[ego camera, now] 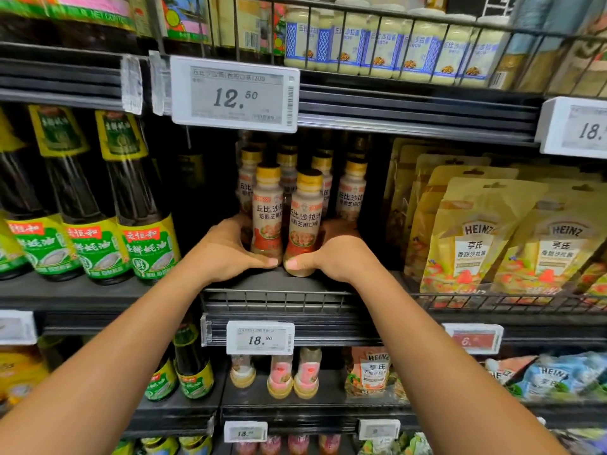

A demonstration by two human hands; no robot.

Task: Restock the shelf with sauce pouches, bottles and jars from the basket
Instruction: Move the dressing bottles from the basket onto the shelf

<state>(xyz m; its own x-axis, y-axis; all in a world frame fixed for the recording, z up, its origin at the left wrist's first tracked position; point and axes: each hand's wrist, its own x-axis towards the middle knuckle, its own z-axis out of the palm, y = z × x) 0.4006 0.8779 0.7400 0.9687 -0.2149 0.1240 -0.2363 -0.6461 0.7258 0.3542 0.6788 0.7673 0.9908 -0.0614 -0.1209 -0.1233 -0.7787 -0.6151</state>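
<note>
Left grip (pixel 226 251) is curling round left bottle (pixel 267 218) | right grip (pixel 338 257) is curling round right bottle (pixel 303 224) | both are standing side by side at shelf (pixel 272 285) near edge | risk: a hard push far is likely toppling rear bottles (pixel 353 192)

Around the centre, six gold-capped dressing bottles (pixel 267 211) show plainly, two in front and four behind; dimmer caps further back cannot be counted. At 9 o'clock stand four dark oyster-sauce bottles (pixel 139 192), one cut by the edge. At 3 o'clock, two front Heinz pouches (pixel 473 238) head rows too overlapped to count. At 12 o'clock there are at least six white jars (pixel 381 44). At 6 o'clock are three cap-down bottles (pixel 280 377). Seven price tags (pixel 235 93) show.
</note>
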